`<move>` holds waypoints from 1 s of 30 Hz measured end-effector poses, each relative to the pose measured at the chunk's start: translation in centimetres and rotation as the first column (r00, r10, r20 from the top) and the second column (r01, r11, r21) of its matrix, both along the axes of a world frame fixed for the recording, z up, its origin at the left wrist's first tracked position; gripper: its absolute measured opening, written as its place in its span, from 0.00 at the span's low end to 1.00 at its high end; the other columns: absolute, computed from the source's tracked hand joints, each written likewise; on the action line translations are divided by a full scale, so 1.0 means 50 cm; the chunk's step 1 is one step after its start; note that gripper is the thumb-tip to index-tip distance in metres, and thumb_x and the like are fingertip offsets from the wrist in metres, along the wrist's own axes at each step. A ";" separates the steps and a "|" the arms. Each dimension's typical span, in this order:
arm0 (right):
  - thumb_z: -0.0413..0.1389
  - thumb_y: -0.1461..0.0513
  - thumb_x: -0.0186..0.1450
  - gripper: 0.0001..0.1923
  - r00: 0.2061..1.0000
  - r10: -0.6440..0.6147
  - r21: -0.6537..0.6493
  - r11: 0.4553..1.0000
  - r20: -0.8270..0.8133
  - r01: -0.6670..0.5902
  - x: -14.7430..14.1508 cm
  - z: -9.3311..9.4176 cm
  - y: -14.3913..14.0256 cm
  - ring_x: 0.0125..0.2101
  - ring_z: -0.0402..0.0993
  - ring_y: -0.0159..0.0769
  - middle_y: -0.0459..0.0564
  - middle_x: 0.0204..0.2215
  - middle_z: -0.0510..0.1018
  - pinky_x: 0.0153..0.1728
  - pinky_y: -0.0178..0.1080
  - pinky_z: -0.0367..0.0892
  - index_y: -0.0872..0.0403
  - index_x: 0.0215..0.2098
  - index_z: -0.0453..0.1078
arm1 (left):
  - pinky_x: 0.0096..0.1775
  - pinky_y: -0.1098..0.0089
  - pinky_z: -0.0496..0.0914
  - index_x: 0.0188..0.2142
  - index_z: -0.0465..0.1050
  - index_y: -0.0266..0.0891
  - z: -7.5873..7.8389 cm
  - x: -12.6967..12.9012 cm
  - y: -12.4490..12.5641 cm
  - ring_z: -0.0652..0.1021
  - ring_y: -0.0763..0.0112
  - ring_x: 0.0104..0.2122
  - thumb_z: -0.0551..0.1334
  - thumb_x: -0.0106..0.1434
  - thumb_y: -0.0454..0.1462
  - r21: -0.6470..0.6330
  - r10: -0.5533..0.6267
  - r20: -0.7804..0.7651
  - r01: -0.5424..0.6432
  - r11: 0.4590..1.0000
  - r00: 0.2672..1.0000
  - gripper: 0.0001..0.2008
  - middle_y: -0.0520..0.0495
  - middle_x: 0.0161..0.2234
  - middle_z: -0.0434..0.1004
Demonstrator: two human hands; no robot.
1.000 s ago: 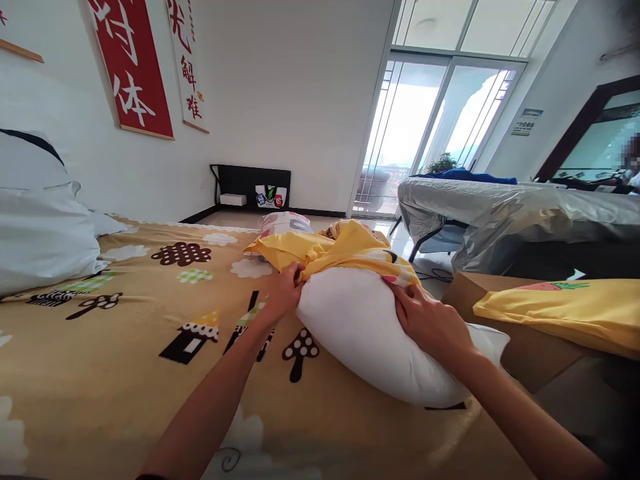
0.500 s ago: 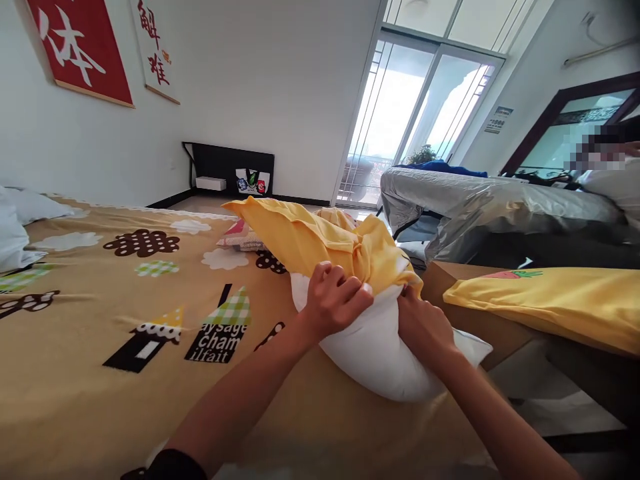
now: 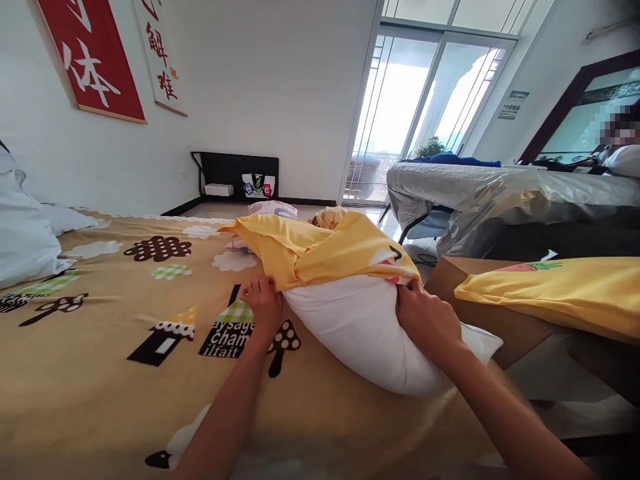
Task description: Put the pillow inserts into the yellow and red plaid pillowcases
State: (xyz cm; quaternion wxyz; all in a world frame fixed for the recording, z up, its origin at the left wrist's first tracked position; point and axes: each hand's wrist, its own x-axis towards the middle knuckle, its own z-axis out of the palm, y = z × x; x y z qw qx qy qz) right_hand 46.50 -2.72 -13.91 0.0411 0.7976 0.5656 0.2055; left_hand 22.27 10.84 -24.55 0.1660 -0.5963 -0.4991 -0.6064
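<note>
While I stand here looking across the bed (image 3: 90, 400), the white pillow (image 3: 350, 333) lies on it near the right-hand edge, its far part hidden by a yellow pillowcase (image 3: 325, 257) and its near part bare. The case is rumpled, with a bit of black, white and pink print by its right corner.

Both of the person's hands are at the case's near edge, 1 on each side. The left hand (image 3: 264, 307) has its fingers pinching the left end of that edge. The right hand (image 3: 430, 323) rests against the pillow, its fingers closed on the right end, though their tips are partly hidden.

Under them spreads a tan sheet printed with clouds, mushrooms and little houses. Behind the case I see a pink-and-white printed bundle (image 3: 273, 209), and over at the far left, a heap of white bedding (image 3: 25, 227).

Off the bed's right side, a folded yellow cloth (image 3: 565, 297) lies on a brown cardboard box (image 3: 515, 343). Past that, a plastic sheet (image 3: 500, 187) drapes something long, with a blue cloth (image 3: 455, 159) on top; another person (image 3: 625, 160) is at the right edge. On the left wall hang 2 scrolls (image 3: 95, 67).
</note>
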 end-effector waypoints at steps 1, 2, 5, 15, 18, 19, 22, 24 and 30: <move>0.38 0.65 0.70 0.19 1.000 -0.001 0.001 1.000 -0.004 0.001 -0.001 0.001 -0.001 0.34 0.79 0.47 0.61 0.44 0.73 0.29 0.42 0.68 0.58 0.46 0.70 | 0.42 0.58 0.59 0.32 0.66 0.40 -0.001 0.003 -0.001 0.70 0.58 0.34 0.55 0.59 0.33 0.015 0.001 0.010 -0.002 1.000 1.000 0.02 0.44 0.29 0.70; 0.38 0.66 0.70 0.19 1.000 -0.001 0.001 1.000 -0.008 0.001 -0.002 0.002 -0.001 0.34 0.79 0.47 0.61 0.44 0.73 0.29 0.42 0.68 0.58 0.46 0.70 | 0.42 0.58 0.60 0.32 0.65 0.40 0.002 0.007 -0.005 0.70 0.58 0.34 0.55 0.59 0.32 0.039 0.000 0.027 -0.001 0.999 1.000 0.03 0.44 0.29 0.70; 0.39 0.66 0.69 0.19 1.000 -0.003 -0.003 1.000 -0.014 0.003 -0.010 0.005 -0.005 0.33 0.79 0.47 0.62 0.44 0.73 0.28 0.42 0.68 0.58 0.45 0.71 | 0.43 0.59 0.63 0.33 0.64 0.41 0.037 0.022 -0.030 0.71 0.61 0.36 0.53 0.58 0.29 0.164 -0.030 0.067 0.019 0.986 0.997 0.07 0.44 0.32 0.70; 0.39 0.71 0.66 0.19 0.996 0.028 0.108 0.993 0.090 -0.038 -0.123 0.018 -0.008 0.29 0.77 0.43 0.61 0.34 0.71 0.24 0.36 0.63 0.63 0.34 0.73 | 0.44 0.61 0.60 0.34 0.68 0.41 0.182 0.075 -0.144 0.72 0.67 0.35 0.61 0.59 0.27 0.614 -0.136 -0.365 0.347 0.709 0.921 0.08 0.49 0.29 0.75; 0.39 0.71 0.66 0.18 0.990 0.102 0.153 0.981 0.099 -0.117 -0.177 0.026 0.001 0.27 0.75 0.43 0.60 0.32 0.71 0.22 0.35 0.60 0.62 0.34 0.71 | 0.42 0.61 0.57 0.37 0.70 0.39 0.202 0.065 -0.151 0.73 0.66 0.35 0.61 0.62 0.29 0.514 -0.024 -0.412 0.254 0.819 0.911 0.06 0.48 0.31 0.77; 0.40 0.71 0.66 0.17 0.986 0.132 0.162 0.976 0.103 -0.148 -0.193 0.029 0.004 0.27 0.75 0.43 0.60 0.32 0.71 0.21 0.35 0.60 0.62 0.34 0.71 | 0.41 0.62 0.56 0.38 0.71 0.39 0.205 0.049 -0.150 0.73 0.66 0.34 0.60 0.62 0.28 0.463 0.007 -0.431 0.215 0.860 0.902 0.06 0.47 0.32 0.78; 0.41 0.71 0.65 0.16 0.965 0.233 0.172 0.953 0.116 -0.251 -0.230 0.035 0.013 0.26 0.74 0.44 0.59 0.31 0.71 0.21 0.35 0.59 0.60 0.35 0.71 | 0.41 0.61 0.55 0.40 0.71 0.39 0.187 -0.036 -0.144 0.73 0.65 0.35 0.58 0.60 0.25 0.407 0.080 -0.470 0.136 0.903 0.879 0.11 0.47 0.33 0.77; 0.42 0.71 0.65 0.16 0.950 0.291 0.153 0.940 0.110 -0.305 -0.249 0.040 0.020 0.26 0.73 0.44 0.59 0.31 0.72 0.21 0.36 0.59 0.60 0.34 0.72 | 0.42 0.60 0.55 0.38 0.70 0.40 0.149 -0.109 -0.143 0.73 0.63 0.36 0.57 0.57 0.23 0.421 0.151 -0.461 0.065 0.905 0.875 0.14 0.46 0.33 0.76; 0.43 0.72 0.64 0.17 0.917 0.397 0.073 0.914 0.040 -0.399 -0.335 0.059 0.030 0.29 0.72 0.45 0.60 0.33 0.72 0.23 0.38 0.60 0.59 0.30 0.73 | 0.39 0.62 0.57 0.33 0.61 0.41 -0.017 -0.190 -0.168 0.68 0.64 0.31 0.56 0.55 0.24 0.224 0.221 -0.305 -0.156 0.962 0.926 0.11 0.48 0.29 0.68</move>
